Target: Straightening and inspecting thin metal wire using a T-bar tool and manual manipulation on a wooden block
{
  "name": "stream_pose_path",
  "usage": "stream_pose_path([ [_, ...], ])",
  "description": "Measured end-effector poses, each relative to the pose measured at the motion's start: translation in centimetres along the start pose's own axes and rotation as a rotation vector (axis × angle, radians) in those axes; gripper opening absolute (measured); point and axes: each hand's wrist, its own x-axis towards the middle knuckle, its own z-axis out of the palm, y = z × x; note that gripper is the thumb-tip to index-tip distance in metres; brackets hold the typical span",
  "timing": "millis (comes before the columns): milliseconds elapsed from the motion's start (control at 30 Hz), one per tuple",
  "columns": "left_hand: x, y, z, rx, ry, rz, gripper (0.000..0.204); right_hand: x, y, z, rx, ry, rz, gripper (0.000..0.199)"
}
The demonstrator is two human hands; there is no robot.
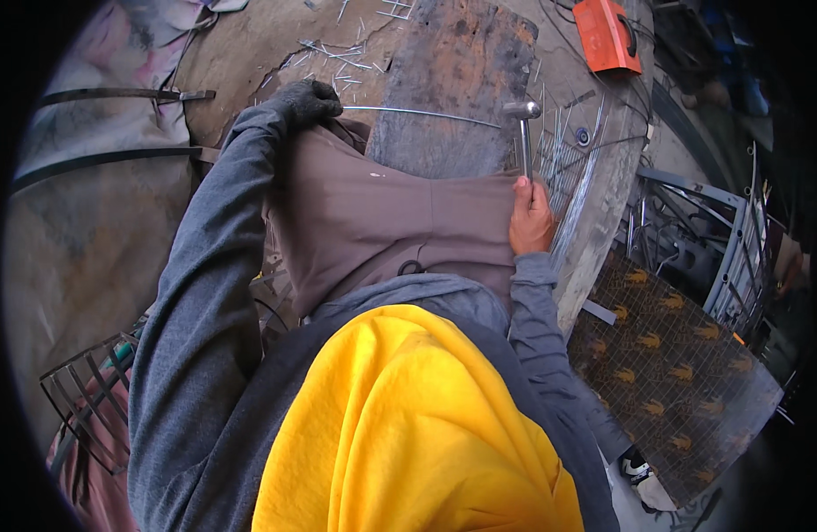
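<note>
At the far left, a stained, greyish cover is crossed by two dark bars. Next, a dark-gloved left hand is held by the left knee, its grip closed on one end of a thin metal rod. Short metal pieces are scattered on the ground beyond. The rod is extended rightward over a worn, rust-stained board; whether the two touch cannot be told. At the centre, brown trousers are seen, with yellow cloth below. Farther right, a metal hammer is held in the bare right hand, its grip wrapped around the handle; the hammer's head is near the rod's free end, apart from it. Many thin rods are laid just beside, an orange case beyond them. At the far right, a dark patterned panel is seen.
</note>
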Motion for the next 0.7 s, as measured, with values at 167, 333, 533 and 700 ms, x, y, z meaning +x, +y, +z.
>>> stream_pose_path([
  [167,-0.4,-0.2,0.4,-0.046,0.004,-0.031,0.026,1.1,-0.6,0.1,-0.018,-0.067,-0.06,0.046],
  [333,-0.1,0.0,0.4,-0.045,0.006,-0.022,0.027,0.2,-0.7,0.9,-0.17,-0.095,-0.024,0.047],
  [533,-0.2,0.2,0.1,0.011,0.037,-0.005,0.03,0.1,-1.7,1.0,0.023,-0.025,-0.081,0.046],
  [700,-0.4,0.0,-0.1,0.026,0.015,-0.009,0.031,0.2,-2.1,1.1,-0.125,-0.166,0.001,0.046],
])
